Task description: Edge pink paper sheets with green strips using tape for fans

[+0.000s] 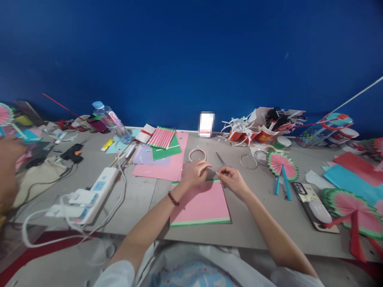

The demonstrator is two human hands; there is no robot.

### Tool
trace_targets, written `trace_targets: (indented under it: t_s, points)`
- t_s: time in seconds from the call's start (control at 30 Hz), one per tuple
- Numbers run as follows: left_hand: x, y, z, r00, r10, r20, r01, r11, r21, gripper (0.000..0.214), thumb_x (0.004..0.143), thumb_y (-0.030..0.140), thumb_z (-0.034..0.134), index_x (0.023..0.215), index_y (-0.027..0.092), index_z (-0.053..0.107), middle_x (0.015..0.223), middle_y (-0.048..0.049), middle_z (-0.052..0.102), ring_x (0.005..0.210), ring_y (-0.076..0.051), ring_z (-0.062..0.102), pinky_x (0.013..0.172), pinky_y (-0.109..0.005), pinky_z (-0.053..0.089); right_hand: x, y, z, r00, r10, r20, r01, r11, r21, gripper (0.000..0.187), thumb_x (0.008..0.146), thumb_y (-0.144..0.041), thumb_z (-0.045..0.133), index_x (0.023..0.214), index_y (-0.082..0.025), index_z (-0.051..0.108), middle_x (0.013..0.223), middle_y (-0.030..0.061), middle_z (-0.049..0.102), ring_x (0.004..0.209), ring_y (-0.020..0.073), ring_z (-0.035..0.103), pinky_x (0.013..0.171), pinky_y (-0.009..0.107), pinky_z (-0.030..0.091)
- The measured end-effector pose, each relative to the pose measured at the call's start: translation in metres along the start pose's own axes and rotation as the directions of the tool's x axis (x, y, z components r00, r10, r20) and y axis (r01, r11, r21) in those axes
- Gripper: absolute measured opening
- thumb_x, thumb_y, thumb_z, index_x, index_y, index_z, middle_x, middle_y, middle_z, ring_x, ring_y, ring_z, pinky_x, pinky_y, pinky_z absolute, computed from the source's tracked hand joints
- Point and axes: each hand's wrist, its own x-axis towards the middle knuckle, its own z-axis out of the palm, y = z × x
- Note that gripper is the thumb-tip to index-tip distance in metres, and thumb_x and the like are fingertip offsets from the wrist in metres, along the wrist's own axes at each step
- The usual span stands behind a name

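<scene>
A pink sheet of paper [199,205] with green strips along its near and far edges lies flat in front of me. My left hand [196,173] is over its far edge, fingers curled together; whatever they hold is hidden. At the sheet's far right corner, my right hand [233,180] pinches a small white piece, too small to name. Just beyond the hands are a roll of tape [197,150] and a slim dark blade [220,158], its near end partly covered by my right hand.
To the left are a power strip [103,187] with cables, a tilted bottle [112,121] and folded pink-green paper [162,138]. On the right are paper fans [283,165], a phone [303,195] under a mouse [319,211], and cups of scraps [239,129]. Another person's hand [10,167] is far left.
</scene>
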Motion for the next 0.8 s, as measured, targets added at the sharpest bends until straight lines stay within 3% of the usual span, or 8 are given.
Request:
trace_targets:
  t_s: [0.17, 0.27, 0.37, 0.43, 0.5, 0.63, 0.8]
  points:
    - [0.013, 0.001, -0.028, 0.986, -0.132, -0.098, 0.126, 0.99, -0.062, 0.022, 0.082, 0.011, 0.042, 0.085, 0.018, 0.063, 0.09, -0.0043, 0.064, 0.086, -0.016, 0.059, 0.07, -0.025, 0.046, -0.002, 0.0, 0.008, 0.993, 0.027, 0.112, -0.024, 0.999, -0.025, 0.026, 0.074, -0.044, 0.063, 0.076, -0.019, 0.056, 0.062, -0.003, 0.054, 0.05, 0.0097, 0.051, 0.049, 0.023, 0.043]
    - [0.011, 0.013, -0.05, 0.981, -0.193, 0.026, 0.194, 0.98, -0.035, 0.023, 0.08, 0.009, 0.043, 0.08, 0.019, 0.064, 0.088, -0.0033, 0.065, 0.08, -0.016, 0.06, 0.066, -0.024, 0.045, -0.004, 0.001, 0.012, 0.985, 0.024, 0.17, -0.005, 0.994, -0.108, 0.024, 0.078, -0.042, 0.059, 0.078, -0.018, 0.057, 0.066, -0.002, 0.054, 0.055, 0.0101, 0.051, 0.052, 0.023, 0.043]
    - [-0.011, 0.03, -0.06, 0.967, -0.141, 0.213, 0.13, 0.99, 0.062, 0.019, 0.081, 0.013, 0.047, 0.079, 0.02, 0.065, 0.084, -0.003, 0.065, 0.073, -0.016, 0.06, 0.064, -0.025, 0.045, -0.005, 0.002, 0.015, 0.978, -0.026, 0.207, 0.082, 0.96, -0.268, 0.019, 0.081, -0.036, 0.054, 0.077, -0.018, 0.058, 0.067, -0.0016, 0.055, 0.06, 0.0107, 0.05, 0.057, 0.022, 0.04]
    - [-0.034, 0.039, -0.058, 0.944, -0.096, 0.317, 0.056, 0.989, 0.135, 0.017, 0.082, 0.015, 0.047, 0.079, 0.02, 0.064, 0.081, -0.0036, 0.063, 0.072, -0.016, 0.06, 0.066, -0.025, 0.046, -0.005, 0.003, 0.015, 0.975, -0.058, 0.214, 0.131, 0.93, -0.345, 0.017, 0.082, -0.032, 0.052, 0.076, -0.018, 0.059, 0.068, -0.0014, 0.056, 0.062, 0.0114, 0.05, 0.059, 0.023, 0.039]
    - [-0.059, 0.046, -0.05, 0.913, -0.075, 0.402, -0.013, 0.977, 0.212, 0.016, 0.08, 0.013, 0.049, 0.088, 0.019, 0.062, 0.09, -0.0063, 0.063, 0.084, -0.02, 0.061, 0.074, -0.03, 0.049, -0.003, 0.005, 0.015, 0.975, -0.092, 0.204, 0.166, 0.91, -0.381, 0.014, 0.082, -0.028, 0.051, 0.076, -0.018, 0.059, 0.073, -0.0002, 0.057, 0.066, 0.0121, 0.051, 0.061, 0.023, 0.04]
    - [-0.096, 0.049, -0.033, 0.925, -0.061, 0.376, -0.038, 0.967, 0.251, 0.034, 0.08, 0.018, 0.055, 0.115, 0.019, 0.053, 0.126, -0.0116, 0.053, 0.12, -0.026, 0.047, 0.097, -0.04, 0.044, 0.003, 0.009, 0.017, 0.969, -0.178, 0.173, 0.24, 0.852, -0.465, 0.012, 0.08, -0.022, 0.053, 0.074, -0.016, 0.061, 0.086, 0.0037, 0.052, 0.071, 0.0123, 0.052, 0.066, 0.025, 0.043]
    - [-0.108, 0.049, -0.018, 0.946, -0.081, 0.314, -0.018, 0.954, 0.299, 0.043, 0.082, 0.026, 0.056, 0.122, 0.018, 0.046, 0.132, -0.0137, 0.048, 0.127, -0.03, 0.041, 0.1, -0.047, 0.041, 0.007, 0.009, 0.026, 0.93, -0.287, 0.23, 0.368, 0.734, -0.571, 0.01, 0.078, -0.014, 0.056, 0.076, -0.018, 0.065, 0.096, 0.0065, 0.049, 0.091, 0.0188, 0.052, 0.088, 0.036, 0.041]
